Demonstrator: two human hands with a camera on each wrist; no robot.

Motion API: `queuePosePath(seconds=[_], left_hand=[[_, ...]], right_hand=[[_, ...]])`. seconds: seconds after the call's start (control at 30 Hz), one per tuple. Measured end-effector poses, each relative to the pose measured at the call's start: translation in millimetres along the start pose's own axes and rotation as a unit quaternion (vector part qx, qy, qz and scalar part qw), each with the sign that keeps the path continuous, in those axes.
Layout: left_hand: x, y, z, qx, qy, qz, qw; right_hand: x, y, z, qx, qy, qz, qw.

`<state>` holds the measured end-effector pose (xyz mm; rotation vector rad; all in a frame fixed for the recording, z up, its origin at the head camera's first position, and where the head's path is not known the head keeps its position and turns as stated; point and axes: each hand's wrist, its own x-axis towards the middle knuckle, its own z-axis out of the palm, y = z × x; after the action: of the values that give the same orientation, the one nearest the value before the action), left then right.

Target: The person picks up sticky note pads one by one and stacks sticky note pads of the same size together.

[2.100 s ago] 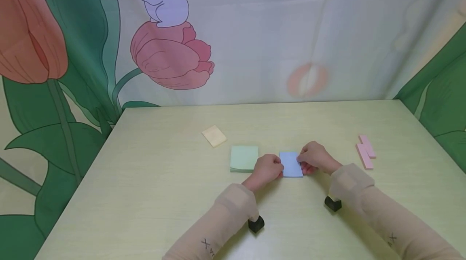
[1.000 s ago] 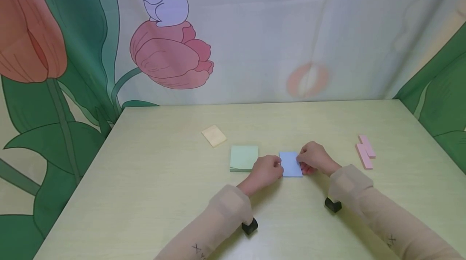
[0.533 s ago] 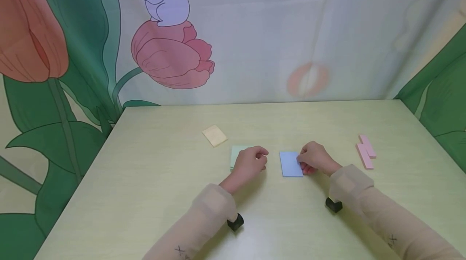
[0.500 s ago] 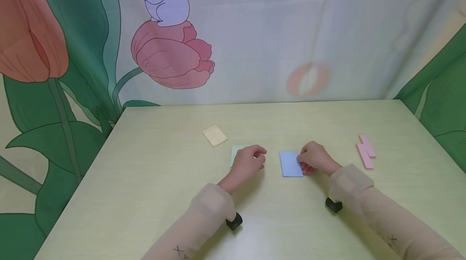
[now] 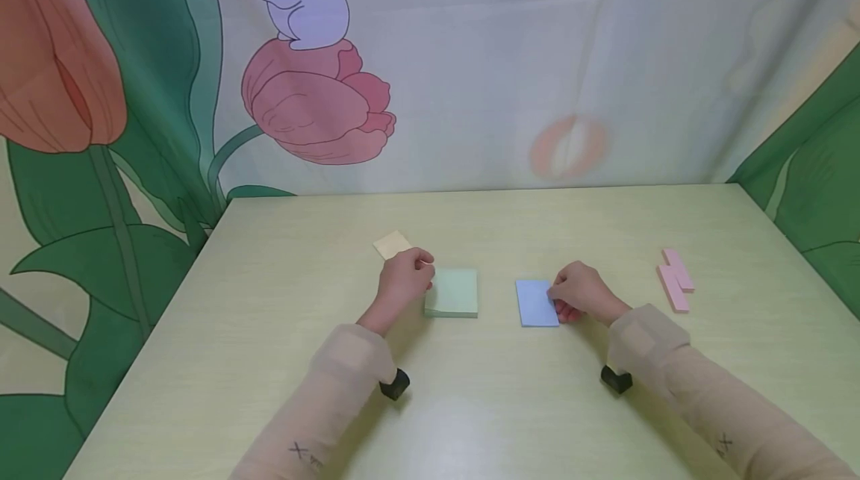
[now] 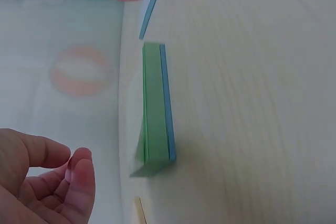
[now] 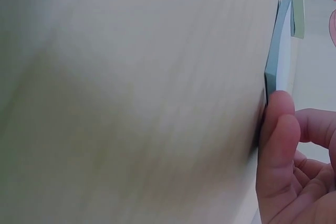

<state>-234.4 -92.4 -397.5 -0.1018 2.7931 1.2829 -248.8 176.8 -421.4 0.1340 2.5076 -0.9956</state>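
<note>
My right hand pinches the right edge of a blue sticky note pad on the table. In the right wrist view, its thumb and fingers meet at the near end of the pad. My left hand hovers between a green sticky note pad and a small pale yellow pad, partly covering the yellow one. Its fingers are loosely curled around nothing, as the left wrist view shows. In that view the green pad has a blue layer beneath it and a lifted top sheet at the near corner.
Two pink strip pads lie side by side at the right of the pale wooden table. Behind the table's back edge hangs a printed curtain with flowers and a rabbit.
My left hand has let go of the blue pad's left edge and moved left, past the green pad, to the yellow one. My right hand stays at the blue pad.
</note>
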Motion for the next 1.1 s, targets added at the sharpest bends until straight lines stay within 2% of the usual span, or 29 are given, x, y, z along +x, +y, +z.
queuePosePath(seconds=[0.17,0.37,0.53,0.67,0.8,0.9,1.1], left_hand=[[8.3,-9.8,-8.5,0.03,0.014,-0.029,0.999],[18.9,-23.4,-15.3,0.034,0.018,-0.079,0.9961],[25.3,-30.6,-18.9,0.049,0.035,-0.077,0.9953],[22.7,-29.1,-22.9,0.062,0.037,-0.081,0.9941],[20.0,-29.5,-25.2,0.094,0.047,-0.079,0.9912],[19.9,-31.7,-25.7,0.109,0.043,-0.082,0.9897],[24.6,-38.8,-24.4,0.094,0.021,-0.099,0.9904]], right_hand=[[0.6,1,0,0.001,0.001,-0.007,1.0],[1.6,4,1,-0.001,0.001,-0.012,0.9999],[2.9,5,1,-0.001,0.001,-0.015,0.9999],[2.9,5,0,-0.002,0.0,-0.016,0.9999],[1.8,5,0,-0.004,-0.002,-0.018,0.9998],[1.0,4,0,-0.004,0.0,-0.015,0.9999],[0.7,3,0,-0.006,0.002,-0.017,0.9998]])
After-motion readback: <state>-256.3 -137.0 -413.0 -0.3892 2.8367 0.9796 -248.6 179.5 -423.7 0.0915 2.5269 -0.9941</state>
